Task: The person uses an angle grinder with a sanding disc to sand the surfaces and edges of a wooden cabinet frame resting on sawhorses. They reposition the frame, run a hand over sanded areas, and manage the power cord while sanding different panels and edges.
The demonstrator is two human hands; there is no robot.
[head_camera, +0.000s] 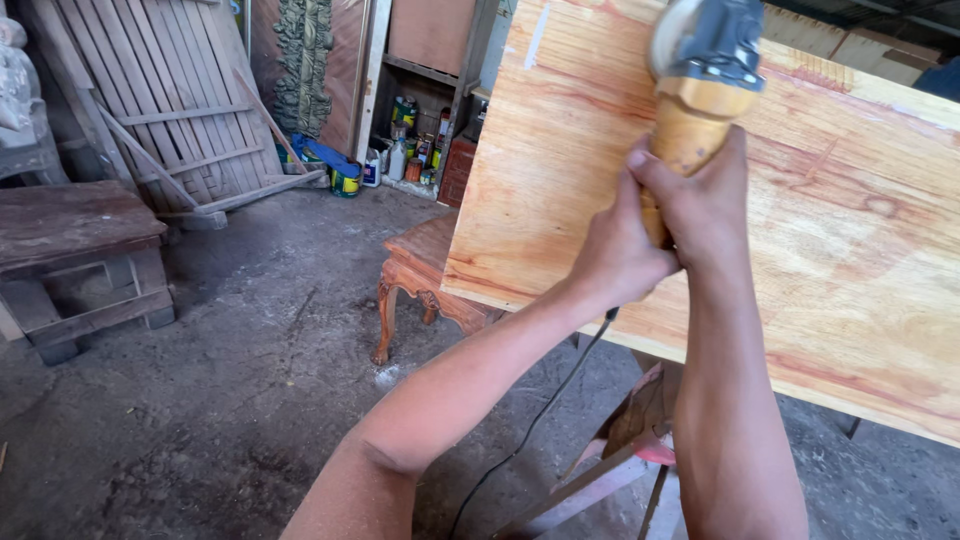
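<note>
Hands: left hand (618, 248) and right hand (700, 200) both gripping grinder (700, 75), working wood panel (820, 210); panel is showing reddish streaks, finish looking incomplete.

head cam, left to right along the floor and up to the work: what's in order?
Dark wooden bench → leaning slatted panel → paint cans → carved stool → left hand → sander, gripped by both hands → right hand → wood panel.

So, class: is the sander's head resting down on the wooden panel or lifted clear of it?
Down on it, apparently. The sander, gripped by both hands, left hand and right hand, has its head against the wooden panel; exact contact is unclear.
</note>
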